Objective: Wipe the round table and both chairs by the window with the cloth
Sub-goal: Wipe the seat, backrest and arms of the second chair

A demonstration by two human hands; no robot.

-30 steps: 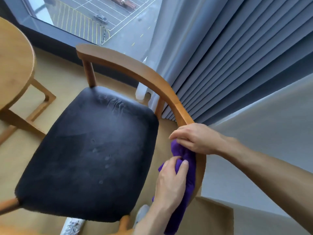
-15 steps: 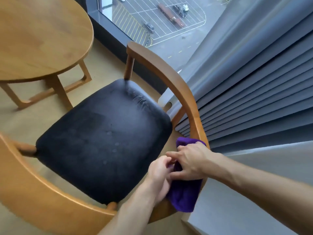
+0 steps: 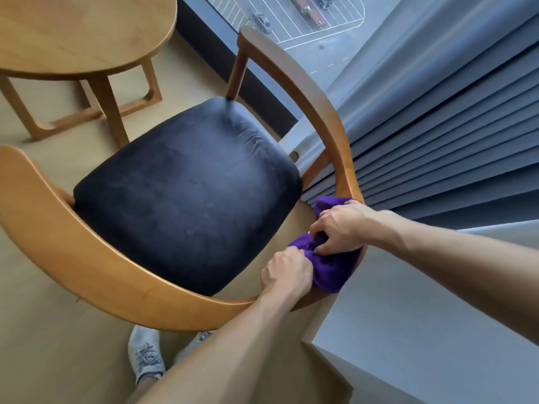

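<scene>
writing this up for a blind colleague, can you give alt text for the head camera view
Both hands, left hand and right hand, grip a purple cloth bunched on the wooden chair's curved back rail. A round wooden table stands beyond, grey curtains to the right.

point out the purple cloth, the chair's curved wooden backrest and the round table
purple cloth [image 3: 329, 272], head view, on the bunched fold below the hands
curved wooden backrest [image 3: 96, 258], head view, on the bare left stretch of the rail
round table [image 3: 81, 30], head view, on the bare wooden top
</scene>
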